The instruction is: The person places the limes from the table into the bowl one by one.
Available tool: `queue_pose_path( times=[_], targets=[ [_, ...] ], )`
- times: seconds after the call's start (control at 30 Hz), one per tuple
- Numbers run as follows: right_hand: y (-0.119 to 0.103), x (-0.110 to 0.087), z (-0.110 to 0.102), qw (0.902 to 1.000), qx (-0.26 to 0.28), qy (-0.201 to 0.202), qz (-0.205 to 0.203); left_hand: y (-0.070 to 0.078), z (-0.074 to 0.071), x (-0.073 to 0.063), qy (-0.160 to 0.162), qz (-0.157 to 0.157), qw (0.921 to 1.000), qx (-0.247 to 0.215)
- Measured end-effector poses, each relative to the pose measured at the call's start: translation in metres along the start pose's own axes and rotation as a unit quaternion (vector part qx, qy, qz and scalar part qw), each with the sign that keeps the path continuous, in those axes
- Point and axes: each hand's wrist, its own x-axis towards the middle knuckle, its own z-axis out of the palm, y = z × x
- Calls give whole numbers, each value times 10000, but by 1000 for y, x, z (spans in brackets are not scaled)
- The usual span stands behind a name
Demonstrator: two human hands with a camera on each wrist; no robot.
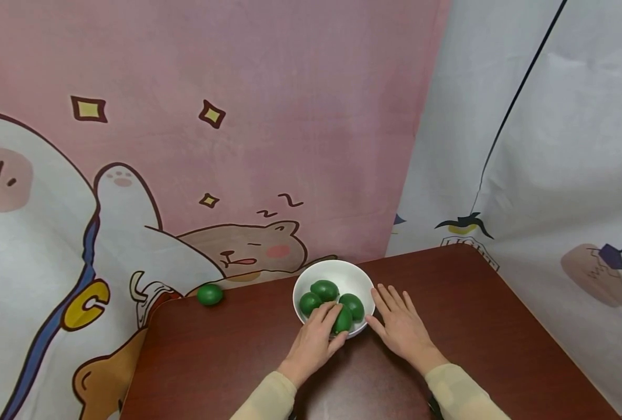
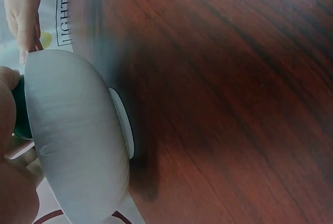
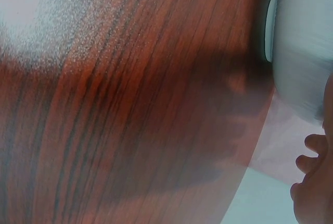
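A white bowl (image 1: 334, 269) stands on the table with several green limes (image 1: 324, 290) inside. My left hand (image 1: 315, 341) reaches over its near rim and holds one lime (image 1: 344, 320) between fingers and thumb. The left wrist view shows part of this lime (image 2: 22, 110) at the rim, beside the curled fingers. My right hand (image 1: 402, 326) is at the bowl's right side, fingers straight and spread, thumb close to the rim. In the right wrist view the hand (image 3: 312, 182) shows only partly, with the bowl (image 3: 304, 41) beside it.
Another lime (image 1: 209, 294) lies alone at the table's far left corner. The dark red-brown wooden table (image 1: 227, 350) ends at the back against a pink cartoon-printed cloth (image 1: 311, 116). A pale cloth (image 1: 578, 146) hangs along the right side.
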Motion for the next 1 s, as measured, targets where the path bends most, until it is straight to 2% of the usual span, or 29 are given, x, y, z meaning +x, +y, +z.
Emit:
queue_pose_path(
  times=[0.2,0.5,0.73,1.0],
  targets=[
    [0,0,1,10000,6,-22,10,0,-1,1,32,-34,10000,43],
    [1,0,1,10000,3,64,-44,-4,-5,-2,163,155,9996,139],
    [0,1,0,9999,24,93,-53,-13,-10,-7,330,149,9993,35],
    [0,0,0,9999,125,67,1,-28,-20,-14,642,90,9975,267]
  ],
)
